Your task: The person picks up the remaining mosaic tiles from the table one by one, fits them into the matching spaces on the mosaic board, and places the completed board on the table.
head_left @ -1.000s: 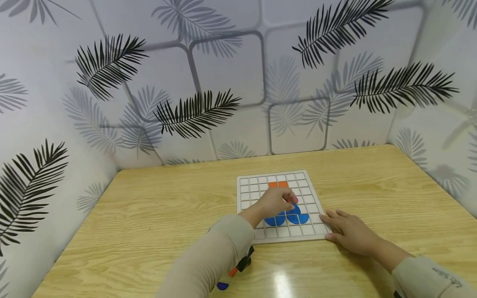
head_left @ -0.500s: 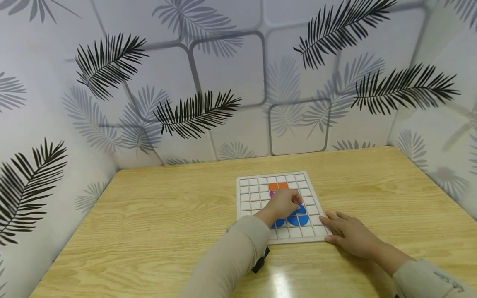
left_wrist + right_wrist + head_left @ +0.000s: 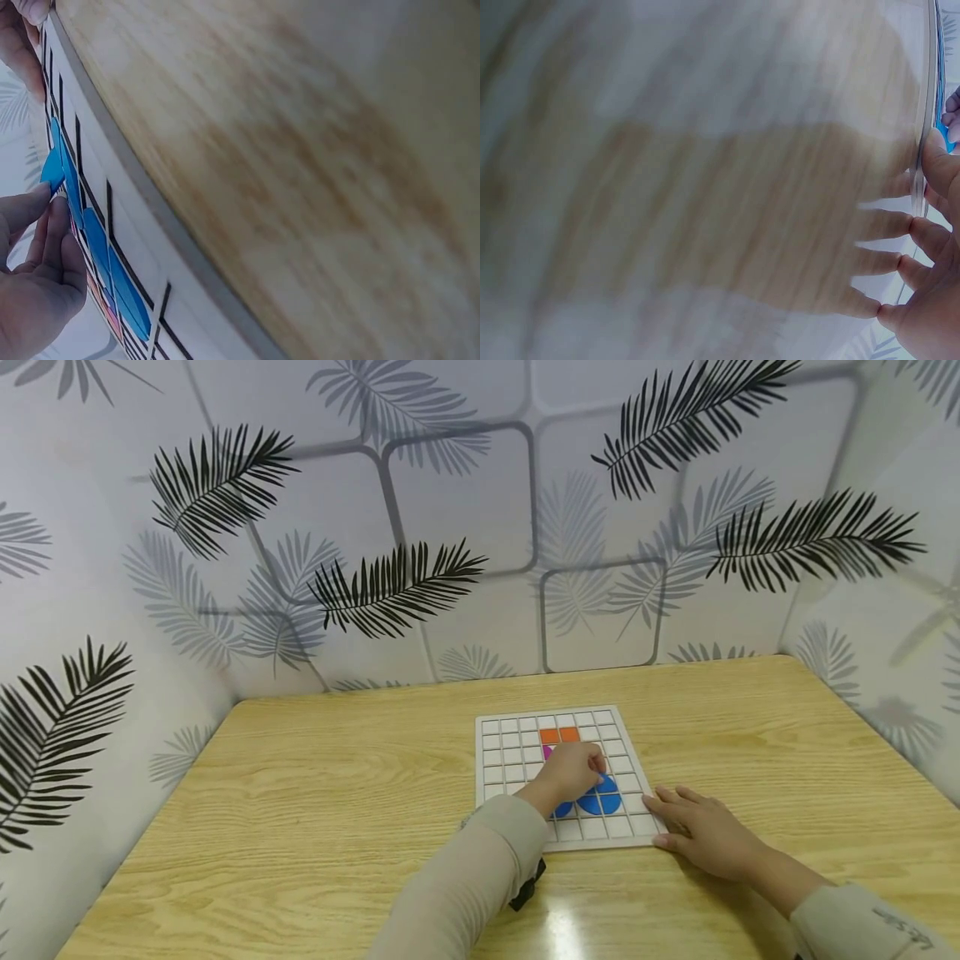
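A white grid board (image 3: 492,757) lies on the wooden table, with flat coloured pieces in its squares. Over its middle, my left hand (image 3: 564,774) pinches a blue quarter-circle piece (image 3: 52,171) between thumb and fingers, against other blue pieces (image 3: 112,274) on the board. In the head view, rounded blue pieces (image 3: 600,803) show beside that hand. Two orange squares (image 3: 559,735) sit above it, next to a partly covered magenta piece (image 3: 547,752). My right hand (image 3: 708,835) rests at the board's right edge, its fingers straight and touching the rim and table.
The wooden table (image 3: 315,810) extends on both sides of the board. Behind it stands a wall (image 3: 465,610) with a leaf pattern. A black object (image 3: 528,887) shows under the left sleeve (image 3: 480,864), which covers the table near the board's front.
My left hand has shifted a little to the right over the board, to the upper right blue quarter. The sleeve now hides small pieces seen near the front. My right hand has stayed put.
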Tool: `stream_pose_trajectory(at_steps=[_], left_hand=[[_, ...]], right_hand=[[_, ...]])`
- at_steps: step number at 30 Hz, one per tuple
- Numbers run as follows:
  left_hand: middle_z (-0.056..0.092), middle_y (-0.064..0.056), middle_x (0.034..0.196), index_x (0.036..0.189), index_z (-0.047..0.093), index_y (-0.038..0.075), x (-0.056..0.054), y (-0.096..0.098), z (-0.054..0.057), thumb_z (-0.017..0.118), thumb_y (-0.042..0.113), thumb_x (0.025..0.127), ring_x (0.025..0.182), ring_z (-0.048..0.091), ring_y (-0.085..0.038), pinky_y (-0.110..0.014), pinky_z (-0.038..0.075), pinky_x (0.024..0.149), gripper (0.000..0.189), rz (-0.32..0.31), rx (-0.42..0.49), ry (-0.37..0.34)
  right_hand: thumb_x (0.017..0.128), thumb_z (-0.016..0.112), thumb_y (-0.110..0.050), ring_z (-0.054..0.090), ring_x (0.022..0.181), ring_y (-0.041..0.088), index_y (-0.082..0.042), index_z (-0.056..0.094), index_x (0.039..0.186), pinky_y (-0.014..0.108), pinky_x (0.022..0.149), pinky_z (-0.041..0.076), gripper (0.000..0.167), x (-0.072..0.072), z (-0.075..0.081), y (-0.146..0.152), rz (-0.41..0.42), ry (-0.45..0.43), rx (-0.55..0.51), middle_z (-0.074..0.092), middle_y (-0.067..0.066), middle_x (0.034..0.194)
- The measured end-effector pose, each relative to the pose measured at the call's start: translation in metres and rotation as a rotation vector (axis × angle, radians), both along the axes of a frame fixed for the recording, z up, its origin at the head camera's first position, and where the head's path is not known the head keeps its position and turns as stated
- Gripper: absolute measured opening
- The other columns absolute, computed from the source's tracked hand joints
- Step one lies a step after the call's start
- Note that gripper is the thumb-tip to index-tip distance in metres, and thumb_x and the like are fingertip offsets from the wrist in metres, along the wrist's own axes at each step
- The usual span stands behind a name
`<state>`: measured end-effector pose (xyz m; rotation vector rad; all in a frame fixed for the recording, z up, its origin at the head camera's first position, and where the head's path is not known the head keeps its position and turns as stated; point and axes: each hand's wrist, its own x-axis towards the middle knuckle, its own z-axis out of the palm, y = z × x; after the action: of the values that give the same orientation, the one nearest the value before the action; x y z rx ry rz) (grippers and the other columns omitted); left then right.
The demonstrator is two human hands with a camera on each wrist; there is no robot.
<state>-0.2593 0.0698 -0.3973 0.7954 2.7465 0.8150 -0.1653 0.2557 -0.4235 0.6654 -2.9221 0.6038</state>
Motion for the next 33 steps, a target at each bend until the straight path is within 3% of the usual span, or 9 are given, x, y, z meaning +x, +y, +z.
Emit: stream_pose_trajectory(at_steps=[10, 26, 33], left_hand=[[0.057, 0.006, 0.074, 0.081, 0.063, 0.011, -0.0004, 0.0011, -0.0037, 0.064, 0.011, 0.077, 0.072, 0.050, -0.006, -0.015, 0.038, 0.064, 0.004, -0.018, -0.076, 0.047], [0.057, 0.005, 0.078, 0.086, 0.067, 0.010, 0.0012, 0.0030, -0.0082, 0.064, 0.015, 0.078, 0.077, 0.049, -0.007, -0.015, 0.038, 0.068, 0.010, 0.015, -0.099, 0.052], [0.053, 0.004, 0.077, 0.085, 0.065, 0.010, 0.0027, 0.0048, -0.0079, 0.062, 0.012, 0.079, 0.073, 0.046, -0.006, -0.015, 0.038, 0.065, 0.007, -0.007, -0.101, 0.062]], right_hand=[[0.079, 0.061, -0.025, 0.036, 0.110, 0.045, -0.002, 0.051, 0.119, 0.059, 0.082, 0.027, 0.047, 0.0012, 0.0016, -0.0010, 0.000, -0.004, 0.002, 0.045, 0.021, 0.121], [0.078, 0.061, -0.025, 0.036, 0.109, 0.045, -0.001, 0.051, 0.118, 0.059, 0.082, 0.027, 0.048, 0.0002, 0.0004, -0.0002, 0.005, -0.001, -0.001, 0.045, 0.022, 0.121], [0.078, 0.061, -0.026, 0.036, 0.110, 0.045, -0.002, 0.051, 0.119, 0.059, 0.082, 0.027, 0.048, -0.0001, 0.0014, 0.0001, 0.001, -0.008, 0.001, 0.045, 0.022, 0.121]])
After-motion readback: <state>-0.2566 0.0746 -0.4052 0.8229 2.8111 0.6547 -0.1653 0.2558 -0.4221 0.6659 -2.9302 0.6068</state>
